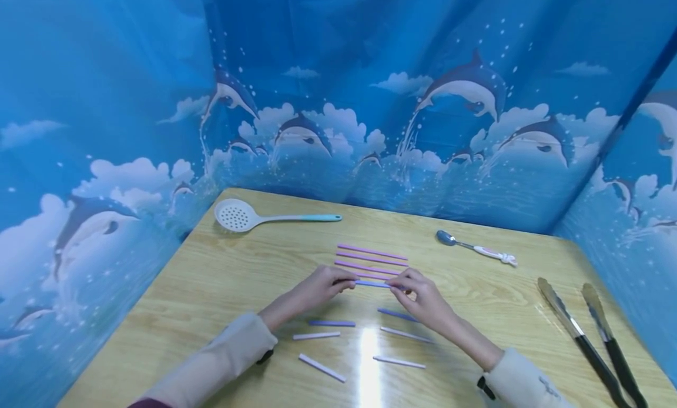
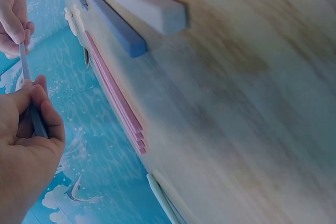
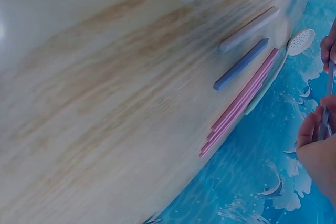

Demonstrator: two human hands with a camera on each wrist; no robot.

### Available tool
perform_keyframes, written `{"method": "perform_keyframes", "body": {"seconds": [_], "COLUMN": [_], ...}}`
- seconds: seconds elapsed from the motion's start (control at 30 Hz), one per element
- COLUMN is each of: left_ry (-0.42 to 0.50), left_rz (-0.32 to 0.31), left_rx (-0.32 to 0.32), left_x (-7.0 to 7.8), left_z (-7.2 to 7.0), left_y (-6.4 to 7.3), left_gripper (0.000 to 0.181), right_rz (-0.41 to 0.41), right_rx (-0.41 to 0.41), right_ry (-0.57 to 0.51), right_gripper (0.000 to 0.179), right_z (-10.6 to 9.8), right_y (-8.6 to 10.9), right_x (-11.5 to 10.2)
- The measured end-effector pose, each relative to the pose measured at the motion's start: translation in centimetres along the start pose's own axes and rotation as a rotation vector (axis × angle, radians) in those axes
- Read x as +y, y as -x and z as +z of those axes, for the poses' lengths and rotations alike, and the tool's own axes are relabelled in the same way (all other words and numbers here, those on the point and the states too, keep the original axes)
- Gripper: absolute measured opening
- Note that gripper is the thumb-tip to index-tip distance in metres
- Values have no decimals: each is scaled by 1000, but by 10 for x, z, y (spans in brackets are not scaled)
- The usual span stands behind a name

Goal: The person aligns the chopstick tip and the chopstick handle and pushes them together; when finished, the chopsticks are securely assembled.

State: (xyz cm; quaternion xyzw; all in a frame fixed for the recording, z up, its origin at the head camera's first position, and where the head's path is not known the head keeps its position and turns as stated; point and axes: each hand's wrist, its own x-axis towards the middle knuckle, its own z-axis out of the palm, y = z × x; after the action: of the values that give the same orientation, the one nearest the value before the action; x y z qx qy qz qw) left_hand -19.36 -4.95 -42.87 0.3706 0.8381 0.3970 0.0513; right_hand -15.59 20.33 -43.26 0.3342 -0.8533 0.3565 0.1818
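A thin blue-violet stick (image 1: 372,284) is held crosswise between both hands. My left hand (image 1: 317,286) pinches its left end between thumb and fingers, and my right hand (image 1: 423,299) pinches the other end. In the left wrist view the stick appears raised off the tabletop. Just beyond the hands, several pink sticks (image 1: 372,252) lie side by side in a near-parallel row. Nearer me on the left are a blue stick (image 1: 332,323) and a pale lavender stick (image 1: 316,335); to the right lie another blue stick (image 1: 398,314) and a pale stick (image 1: 406,335).
Two more pale sticks, one slanted (image 1: 321,368) and one nearly level (image 1: 399,362), lie closest to me. A slotted skimmer (image 1: 235,215) rests at the back left of the wooden table (image 1: 211,278). On the right are a spoon (image 1: 476,248) and metal tongs (image 1: 576,331). Dolphin-print curtains (image 1: 338,102) surround the table.
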Motion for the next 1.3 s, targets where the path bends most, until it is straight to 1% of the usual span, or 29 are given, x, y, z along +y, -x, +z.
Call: {"method": "perform_keyframes", "body": {"seconds": [0.13, 0.23, 0.4, 0.47, 0.57, 0.7, 0.77, 0.83, 0.87, 1.0, 1.17, 1.3], "left_ry": [12, 19, 15, -5, -40, -61, -59, -57, -62, -70, -90, -107], "left_rz": [-30, -53, -67, -73, -67, -58, -70, -90, -91, -119, -148, -138], "left_rx": [-15, -21, -27, -25, -13, -9, -18, -30, -32, -46, -54, -61], "left_x": [-3, -6, -13, -17, -24, -31, -34, -36, -37, -39, -41, -42], "left_z": [1, 3, 5, 5, 3, 0, -1, -1, -1, -1, 1, 2], "left_y": [1, 1, 0, 0, -1, 0, 0, 0, -1, -5, -10, -10], "left_gripper": [23, 24, 24, 24, 23, 23, 23, 23, 22, 21, 20, 19], "right_rz": [-14, -5, 42, 60, 104, 198, 243, 267, 277, 283, 290, 298], "right_rx": [24, 30, 16, 5, -15, -47, -67, -85, -94, -116, -146, -176], "right_ry": [23, 35, 43, 47, 54, 59, 66, 81, 87, 110, 109, 103], "right_gripper": [18, 18, 15, 14, 13, 11, 11, 10, 10, 9, 7, 7], "right_z": [0, 1, 4, 6, 6, 5, 6, 7, 7, 10, 13, 14], "right_y": [2, 3, 3, 3, 3, 3, 2, 2, 2, 0, -2, -3], "right_x": [3, 5, 8, 10, 12, 14, 16, 18, 19, 23, 28, 32]}}
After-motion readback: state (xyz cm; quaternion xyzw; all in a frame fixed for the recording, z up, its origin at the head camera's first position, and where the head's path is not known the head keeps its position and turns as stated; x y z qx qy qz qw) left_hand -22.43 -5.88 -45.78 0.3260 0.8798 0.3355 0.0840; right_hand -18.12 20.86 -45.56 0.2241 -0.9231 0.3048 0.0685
